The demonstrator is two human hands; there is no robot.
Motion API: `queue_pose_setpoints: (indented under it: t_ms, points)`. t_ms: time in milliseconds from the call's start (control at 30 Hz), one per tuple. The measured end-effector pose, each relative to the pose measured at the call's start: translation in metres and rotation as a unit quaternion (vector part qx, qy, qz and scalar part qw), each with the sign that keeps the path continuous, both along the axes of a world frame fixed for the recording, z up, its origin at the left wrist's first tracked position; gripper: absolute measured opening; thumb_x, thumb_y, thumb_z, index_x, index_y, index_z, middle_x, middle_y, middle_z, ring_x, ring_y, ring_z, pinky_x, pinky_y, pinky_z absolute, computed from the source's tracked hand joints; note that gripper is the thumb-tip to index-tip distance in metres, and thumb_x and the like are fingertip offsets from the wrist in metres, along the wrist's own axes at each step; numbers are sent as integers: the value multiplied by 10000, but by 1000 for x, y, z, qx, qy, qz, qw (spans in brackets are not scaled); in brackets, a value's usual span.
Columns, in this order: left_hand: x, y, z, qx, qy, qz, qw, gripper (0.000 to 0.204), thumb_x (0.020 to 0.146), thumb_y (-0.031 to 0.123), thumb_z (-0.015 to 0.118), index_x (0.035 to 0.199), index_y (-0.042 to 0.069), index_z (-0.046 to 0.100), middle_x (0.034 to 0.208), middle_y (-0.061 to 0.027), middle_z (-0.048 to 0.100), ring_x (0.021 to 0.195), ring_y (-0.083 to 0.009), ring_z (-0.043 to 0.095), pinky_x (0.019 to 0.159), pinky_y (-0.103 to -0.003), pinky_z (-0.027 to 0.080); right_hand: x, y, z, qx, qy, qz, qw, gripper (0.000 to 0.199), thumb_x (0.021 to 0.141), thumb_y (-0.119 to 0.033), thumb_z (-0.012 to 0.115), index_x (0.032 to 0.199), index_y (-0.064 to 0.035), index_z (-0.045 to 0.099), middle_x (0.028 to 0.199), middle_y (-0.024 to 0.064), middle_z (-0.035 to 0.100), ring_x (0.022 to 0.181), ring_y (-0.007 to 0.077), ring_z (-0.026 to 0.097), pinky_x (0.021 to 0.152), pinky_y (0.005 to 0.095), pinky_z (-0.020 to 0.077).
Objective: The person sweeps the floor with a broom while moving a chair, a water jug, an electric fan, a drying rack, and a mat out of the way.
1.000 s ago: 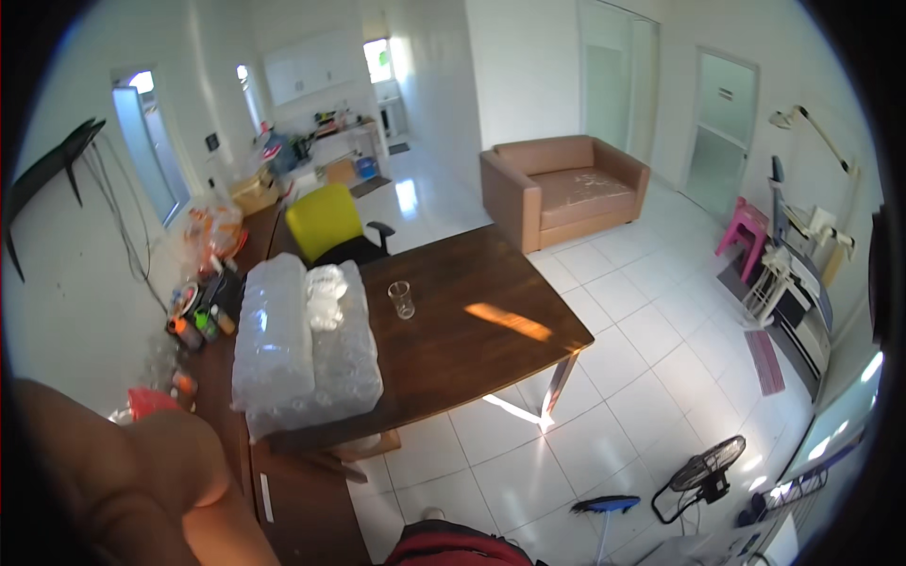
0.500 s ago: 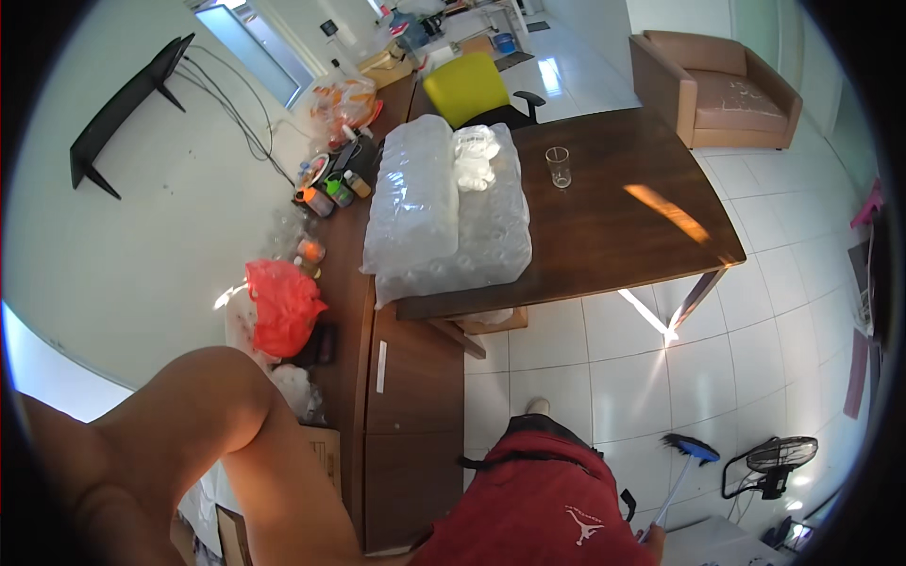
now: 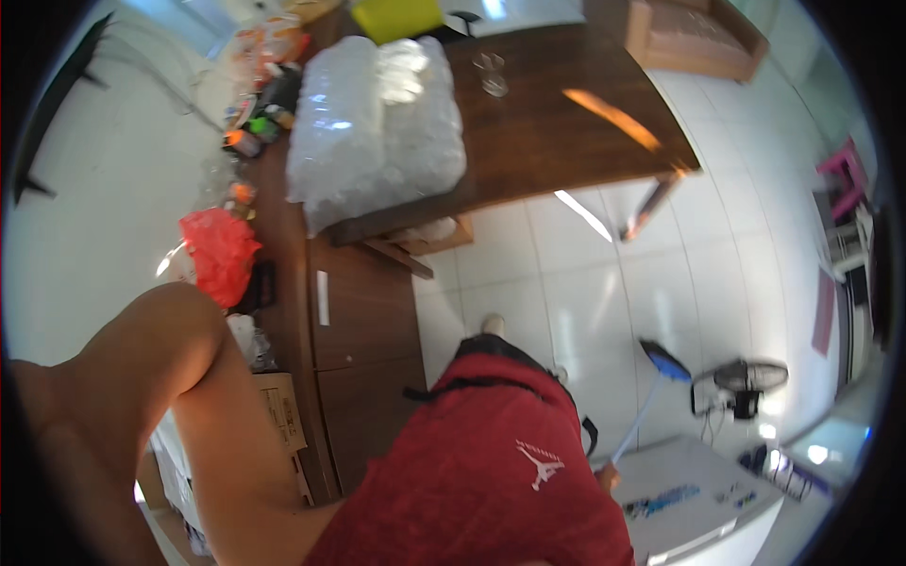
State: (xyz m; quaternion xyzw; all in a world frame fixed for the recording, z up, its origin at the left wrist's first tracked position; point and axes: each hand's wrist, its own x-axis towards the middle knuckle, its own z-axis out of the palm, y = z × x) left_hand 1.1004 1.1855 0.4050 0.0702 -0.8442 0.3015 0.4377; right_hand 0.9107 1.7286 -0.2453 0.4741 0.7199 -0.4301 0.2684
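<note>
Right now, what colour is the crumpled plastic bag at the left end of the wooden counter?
The plastic bag is bright red; it shows in the head view.

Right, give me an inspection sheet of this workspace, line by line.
Surface: dark brown wooden table, sunlit streak on top.
Job's things: large clear plastic-wrapped bundle on the table's left end.
Clutter: drinking glass on the table; bottles and small items along the wall; red plastic bag; cardboard box.
Hands: neither hand seen; a bent left arm fills the lower left.
Cables: cord by the floor fan.
Surroundings: white tiled floor, brown sofa, yellow chair, blue-headed mop.
</note>
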Motion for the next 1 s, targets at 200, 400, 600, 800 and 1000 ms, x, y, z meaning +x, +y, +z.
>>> queue_pose_setpoints:
  t_ms: [200,400,600,800,1000]
  points:
    - [-115,6,-36,93,-12,-125,988,356,801,233,452,695,-95,543,618,-108,488,539,-170,450,487,-271,373,37,-26,81,224,69,350,907,330,809,-310,490,789,10,572,746,228,596,739,395,582,646,465,448]
    - [-179,3,-115,453,-71,-52,887,411,740,137,601,1115,-20,537,642,-15,499,571,-88,451,534,-229,373,2,-61,109,141,90,560,811,321,823,-316,485,837,-13,592,790,223,602,798,389,586,677,457,450]
    - [-178,-19,-265,560,-480,64,672,564,774,306,608,1246,58,424,705,-70,554,634,-169,526,608,-307,420,-86,-172,105,92,2,677,731,316,843,-355,461,1001,-110,584,1007,178,588,966,357,548,795,448,454]
    - [13,-92,-440,635,-444,189,603,414,825,281,542,1109,-19,507,1135,-177,527,1028,-272,523,859,-362,415,-136,-56,54,210,-11,694,688,251,801,-321,540,975,-153,608,985,101,606,937,280,575,773,403,473]
    - [181,-67,-522,726,-488,400,273,312,848,301,488,992,44,589,773,-103,615,654,-178,570,617,-323,446,-169,27,150,343,-36,566,749,229,815,-274,528,887,-87,636,923,118,627,841,303,612,712,393,500]
